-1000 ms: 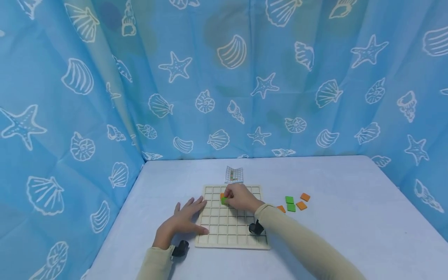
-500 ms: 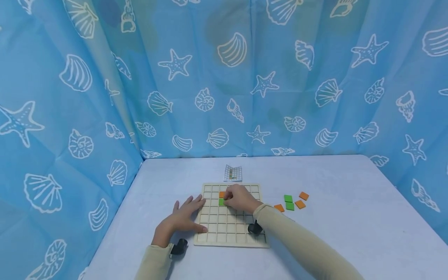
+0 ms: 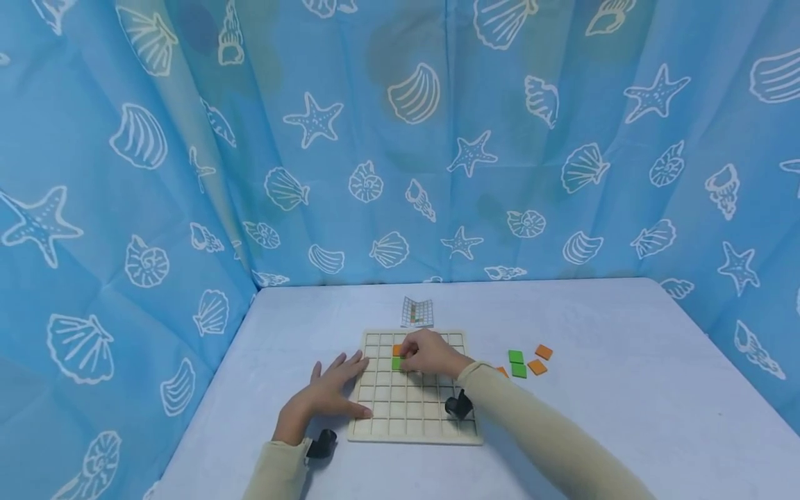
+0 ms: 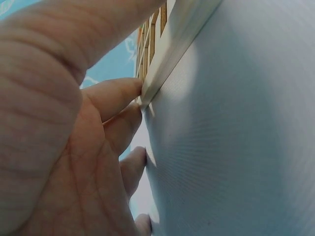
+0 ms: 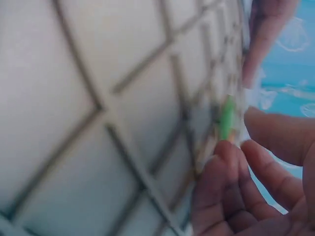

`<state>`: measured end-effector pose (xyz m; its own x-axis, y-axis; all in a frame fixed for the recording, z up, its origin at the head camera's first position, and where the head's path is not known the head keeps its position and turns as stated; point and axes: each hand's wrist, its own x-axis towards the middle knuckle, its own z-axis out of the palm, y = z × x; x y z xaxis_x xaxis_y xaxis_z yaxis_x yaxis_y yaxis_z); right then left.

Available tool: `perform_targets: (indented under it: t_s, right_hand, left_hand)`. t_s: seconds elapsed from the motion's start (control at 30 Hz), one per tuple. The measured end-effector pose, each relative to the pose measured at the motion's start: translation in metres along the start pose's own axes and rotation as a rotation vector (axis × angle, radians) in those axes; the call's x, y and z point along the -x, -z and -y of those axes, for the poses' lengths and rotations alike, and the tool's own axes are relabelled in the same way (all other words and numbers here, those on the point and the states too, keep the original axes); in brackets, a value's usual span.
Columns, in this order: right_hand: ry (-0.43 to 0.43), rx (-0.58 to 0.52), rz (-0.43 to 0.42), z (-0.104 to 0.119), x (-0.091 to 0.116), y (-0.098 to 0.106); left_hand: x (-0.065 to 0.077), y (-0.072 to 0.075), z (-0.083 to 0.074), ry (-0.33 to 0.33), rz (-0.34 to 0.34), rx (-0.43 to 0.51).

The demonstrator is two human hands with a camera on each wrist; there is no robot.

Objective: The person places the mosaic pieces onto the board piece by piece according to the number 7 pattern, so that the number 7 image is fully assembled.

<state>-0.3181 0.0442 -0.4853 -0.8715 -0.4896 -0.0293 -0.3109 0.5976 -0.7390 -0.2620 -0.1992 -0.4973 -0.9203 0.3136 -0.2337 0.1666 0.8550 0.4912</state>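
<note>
My left hand (image 3: pixel 331 390) lies with spread, straight fingers at the left edge of a pale grid board (image 3: pixel 406 429), its thumb resting on the board. In the left wrist view, its fingertips (image 4: pixel 132 87) touch the board's rim. My right hand (image 3: pixel 431 353) is over the board's upper middle, with bent fingers touching a green square tile (image 3: pixel 396 364). That tile appears to lie flat in a cell, partly covered by the hand. Directly behind it sits an orange tile (image 3: pixel 397 350). In the right wrist view, the thumb stands apart from the fingers near the green tile (image 5: pixel 227 118).
A folded card with a printed grid (image 3: pixel 417 312) stands behind the board. To the right lie loose green tiles (image 3: pixel 517 363) and orange tiles (image 3: pixel 537 367), one partly hidden by the right sleeve. A blue shell-patterned curtain (image 3: pixel 400 173) surrounds the white table (image 3: pixel 612 361).
The green tile went from raised in my right fingers to lying in the cell in front of the orange tile. My right hand has barely shifted, and the left hand stayed in place.
</note>
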Motion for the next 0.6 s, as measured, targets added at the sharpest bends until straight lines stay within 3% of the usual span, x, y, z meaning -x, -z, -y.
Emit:
perform_targets:
  t_s: [0.3, 0.6]
  right_hand:
    - [0.070, -0.059, 0.044, -0.005, 0.021, 0.049]
    - [-0.021, -0.080, -0.031, -0.033, 0.055, 0.085]
  left_hand:
    - [-0.002, -0.004, -0.001, -0.004, -0.017, -0.009]
    - [0.000, -0.002, -0.001, 0.006, -0.009, -0.002]
